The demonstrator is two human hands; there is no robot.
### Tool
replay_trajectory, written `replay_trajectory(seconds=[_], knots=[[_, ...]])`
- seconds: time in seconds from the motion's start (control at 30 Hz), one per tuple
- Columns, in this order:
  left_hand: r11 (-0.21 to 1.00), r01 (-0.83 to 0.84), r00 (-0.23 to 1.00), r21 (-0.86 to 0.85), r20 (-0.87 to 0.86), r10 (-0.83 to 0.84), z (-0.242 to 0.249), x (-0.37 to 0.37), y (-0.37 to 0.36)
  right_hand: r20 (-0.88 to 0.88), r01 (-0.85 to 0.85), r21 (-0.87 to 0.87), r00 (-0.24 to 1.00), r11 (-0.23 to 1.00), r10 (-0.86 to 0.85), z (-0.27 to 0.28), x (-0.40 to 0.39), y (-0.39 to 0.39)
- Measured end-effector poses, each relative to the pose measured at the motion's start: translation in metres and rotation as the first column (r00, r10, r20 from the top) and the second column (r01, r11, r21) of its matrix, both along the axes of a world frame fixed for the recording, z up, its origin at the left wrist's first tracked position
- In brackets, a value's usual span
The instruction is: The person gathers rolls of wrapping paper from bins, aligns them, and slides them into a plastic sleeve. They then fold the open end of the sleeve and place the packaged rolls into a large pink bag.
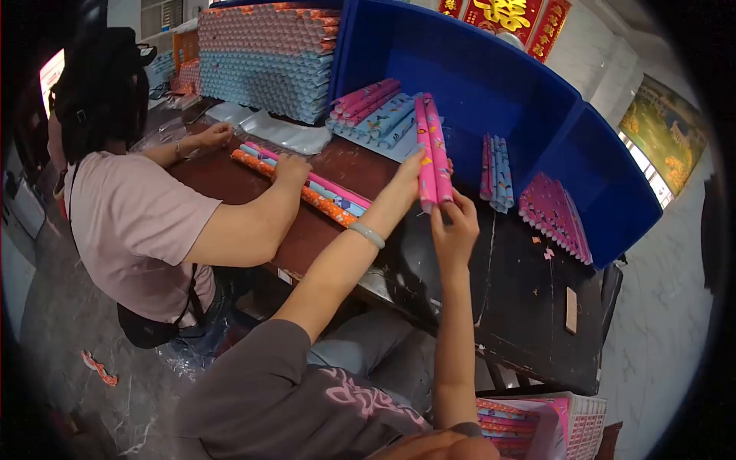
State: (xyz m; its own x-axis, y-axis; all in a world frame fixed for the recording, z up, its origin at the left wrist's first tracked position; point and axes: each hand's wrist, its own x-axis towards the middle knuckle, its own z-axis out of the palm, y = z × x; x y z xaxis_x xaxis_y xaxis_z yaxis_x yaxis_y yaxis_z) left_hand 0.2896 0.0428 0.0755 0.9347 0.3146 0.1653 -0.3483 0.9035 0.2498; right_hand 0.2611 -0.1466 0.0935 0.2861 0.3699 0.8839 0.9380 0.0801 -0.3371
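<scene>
Two pink patterned paper rolls (431, 146) stand side by side, tilted, between my hands above the table. My left hand (409, 175) is closed around their left side, its fingers partly hidden behind them. At the lower end, my right hand (458, 227) pinches the rolls between thumb and fingers. Just behind them, light-blue rolls (381, 123) and pink rolls (368, 101) lie in a pile on a pale sheet. To the right are a few blue and pink rolls (500, 172) and a row of pink rolls (553, 215).
A blue partitioned bin (475, 73) borders the table's far side. Tall stacks of rolls (268, 65) stand at the back left. A co-worker (146, 207) at my left handles orange, blue and pink rolls (326, 201). A wooden block (571, 310) lies at right; a white basket (586, 422) stands below.
</scene>
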Motion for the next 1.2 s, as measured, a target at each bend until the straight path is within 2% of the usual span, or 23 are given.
replay_trajectory(seconds=[0.07, 0.1, 0.17, 0.2, 0.27, 0.33, 0.4, 0.53, 0.57, 0.63, 0.67, 0.73, 0.77, 0.8, 0.87, 0.9, 0.97, 1.03, 1.1, 1.13, 1.2], knots=[[0.998, -0.03, 1.0, -0.057, 0.007, 0.03, 0.001, -0.018, 0.045, -0.056, -0.076, -0.026, 0.996, 0.997, 0.074, 0.003, -0.008, 0.049], [0.996, -0.087, 0.996, 0.008, 0.005, 0.087, -0.004, -0.02, 0.068, 0.002, -0.04, -0.05, 0.999, 0.998, 0.04, 0.003, -0.009, 0.071], [0.977, -0.196, 0.975, 0.083, 0.126, 0.185, -0.034, -0.015, 0.109, -0.088, -0.09, -0.081, 0.993, 0.993, 0.083, 0.001, -0.012, 0.105], [0.946, -0.308, 0.945, 0.099, 0.146, 0.292, -0.034, -0.027, 0.107, -0.102, -0.104, -0.081, 0.99, 0.991, 0.096, -0.001, -0.012, 0.121], [0.91, -0.377, 0.921, 0.172, 0.174, 0.348, -0.042, -0.035, 0.122, -0.084, -0.086, -0.107, 0.993, 0.991, 0.077, -0.005, -0.014, 0.146], [0.928, -0.357, 0.923, 0.11, 0.194, 0.332, -0.025, -0.047, 0.116, -0.022, -0.042, -0.123, 0.999, 0.992, 0.04, -0.009, -0.014, 0.171], [0.922, -0.386, 0.911, 0.021, 0.168, 0.377, -0.037, -0.032, 0.135, -0.109, -0.051, -0.164, 0.994, 0.985, 0.033, -0.01, -0.012, 0.194], [0.885, -0.446, 0.888, -0.133, 0.06, 0.456, -0.078, -0.007, 0.179, -0.023, 0.045, -0.143, 0.999, 0.989, -0.049, -0.019, 0.0, 0.239], [0.871, -0.462, 0.881, -0.166, 0.027, 0.472, -0.083, -0.008, 0.184, -0.102, 0.067, -0.149, 0.991, 0.987, -0.082, -0.021, 0.002, 0.251], [0.652, -0.656, 0.752, -0.379, -0.26, 0.606, -0.058, -0.025, 0.151, -0.1, 0.078, -0.057, 0.991, 0.995, -0.084, -0.033, 0.03, 0.283], [0.635, -0.663, 0.749, -0.398, -0.356, 0.559, -0.065, -0.024, 0.149, -0.163, 0.078, -0.024, 0.983, 0.997, -0.08, -0.035, 0.037, 0.296], [0.49, -0.848, 0.519, -0.202, -0.506, 0.689, -0.014, -0.064, 0.088, -0.188, 0.094, 0.044, 0.979, 0.995, -0.085, -0.04, 0.047, 0.317], [0.476, -0.879, 0.44, -0.02, -0.417, 0.795, -0.003, -0.082, 0.062, -0.236, 0.158, 0.058, 0.962, 0.986, -0.14, -0.049, 0.057, 0.335], [0.474, -0.88, 0.433, -0.006, -0.42, 0.798, 0.004, -0.093, 0.047, -0.249, 0.156, 0.06, 0.959, 0.986, -0.137, -0.055, 0.062, 0.345], [0.182, -0.946, 0.157, 0.269, -0.115, 0.981, 0.009, -0.112, 0.021, -0.313, 0.151, -0.092, 0.934, 0.984, -0.173, -0.067, 0.066, 0.356], [0.18, -0.943, 0.152, 0.28, -0.12, 0.981, 0.011, -0.125, 0.008, -0.394, 0.16, -0.156, 0.895, 0.975, -0.21, -0.071, 0.066, 0.361], [0.191, -0.91, 0.225, 0.368, 0.052, 0.973, 0.012, -0.153, -0.01, -0.379, 0.152, -0.167, 0.902, 0.974, -0.205, -0.086, 0.071, 0.374], [0.191, -0.894, 0.273, 0.406, 0.153, 0.95, 0.003, -0.166, -0.031, -0.396, 0.209, -0.285, 0.863, 0.935, -0.314, -0.07, 0.048, 0.362], [0.293, -0.869, 0.379, 0.399, 0.155, 0.912, -0.003, -0.174, -0.053, -0.393, 0.26, -0.393, 0.819, 0.882, -0.417, -0.06, 0.042, 0.358], [0.345, -0.85, 0.429, 0.398, 0.144, 0.892, -0.003, -0.177, -0.064, -0.403, 0.26, -0.39, 0.814, 0.883, -0.418, -0.058, 0.046, 0.358], [0.363, -0.82, 0.481, 0.442, 0.189, 0.856, -0.003, -0.183, -0.082, -0.175, 0.243, -0.601, 0.889, 0.761, -0.423, -0.054, 0.055, 0.359]])
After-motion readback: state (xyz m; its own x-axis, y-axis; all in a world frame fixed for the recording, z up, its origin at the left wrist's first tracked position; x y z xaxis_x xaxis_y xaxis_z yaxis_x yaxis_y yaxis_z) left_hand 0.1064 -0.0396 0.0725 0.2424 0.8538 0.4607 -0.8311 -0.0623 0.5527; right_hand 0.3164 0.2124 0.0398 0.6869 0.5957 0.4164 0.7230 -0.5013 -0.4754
